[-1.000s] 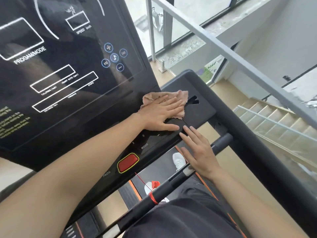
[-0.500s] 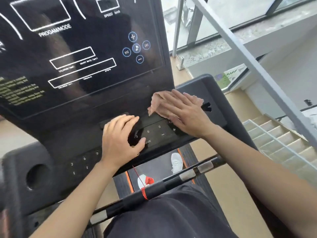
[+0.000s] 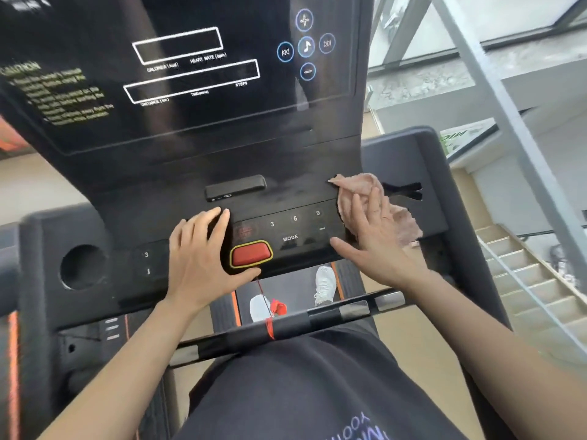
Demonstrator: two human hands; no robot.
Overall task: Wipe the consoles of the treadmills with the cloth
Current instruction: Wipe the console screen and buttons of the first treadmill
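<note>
Looking down from the head camera at one treadmill console (image 3: 197,173), black, tilted up toward the person.

Right hand (image 3: 378,239): flat, fingers spread, palm pressing a pinkish cloth (image 3: 359,185) onto the right end of the button strip. Not pinched or clamped, just held under an open palm. Cloth is crumpled, one corner poking up-left past the fingertips, another fold sticking out to the right of the hand. It sits just left of a dark slot (image 3: 406,190) cut in the console's right wing.

Left hand (image 3: 200,258): open too, fingers together, resting flat on the console left of centre, holding nothing. Thumb runs along the lower edge just under the red stop button (image 3: 251,254), which has a yellow rim. Fingertips reach up toward a small raised black bar (image 3: 235,187).

Between the hands: keypad with 3, 6, 9, a minus sign and MODE label (image 3: 290,238). Another 3 shows left of the left hand. Round cup holder (image 3: 83,266) at the far left.

Upper display (image 3: 190,58): dark, white outlined boxes, small yellow-green text block left, too blurred to read. Ring of blue round icons (image 3: 306,46) top right: plus, music note, skip both ways, minus.

Below the console: black handlebar (image 3: 286,328) with silver patches crossing in front of the person's dark shirt. Red cord (image 3: 270,325) wrapped on it, red clip hanging. White shoes (image 3: 325,284) on the belt.

Right side: grey railing (image 3: 508,122), stairs (image 3: 540,287) going down.
</note>
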